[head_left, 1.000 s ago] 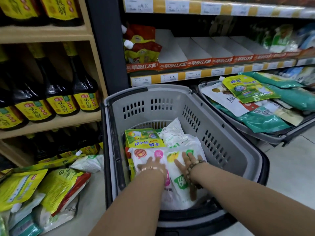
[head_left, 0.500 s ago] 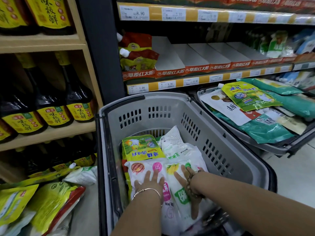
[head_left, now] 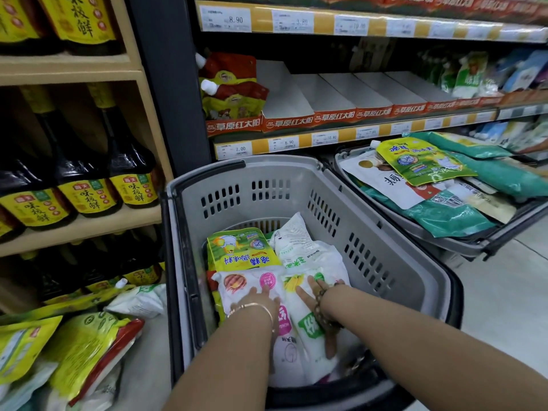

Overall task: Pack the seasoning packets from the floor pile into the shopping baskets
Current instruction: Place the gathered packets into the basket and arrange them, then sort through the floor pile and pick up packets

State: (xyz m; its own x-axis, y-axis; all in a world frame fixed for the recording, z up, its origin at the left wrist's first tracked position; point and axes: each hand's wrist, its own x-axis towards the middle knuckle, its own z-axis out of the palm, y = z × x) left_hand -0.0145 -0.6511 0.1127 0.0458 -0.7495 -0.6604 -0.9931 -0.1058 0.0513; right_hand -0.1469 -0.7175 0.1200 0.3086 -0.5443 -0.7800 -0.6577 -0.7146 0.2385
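Slippage hazard: left hand (head_left: 261, 299) and right hand (head_left: 311, 293) press flat, fingers extended, gripping nothing, on white plastic seasoning packets (head_left: 308, 345) inside the grey perforated plastic shopping basket (head_left: 385, 232) at 6 o'clock, where uneven pressure could shift the apparently loose stack or split a seam.

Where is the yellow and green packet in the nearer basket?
Head view: the yellow and green packet lies far left in the nearer basket, beyond the left hand, beside a white packet.
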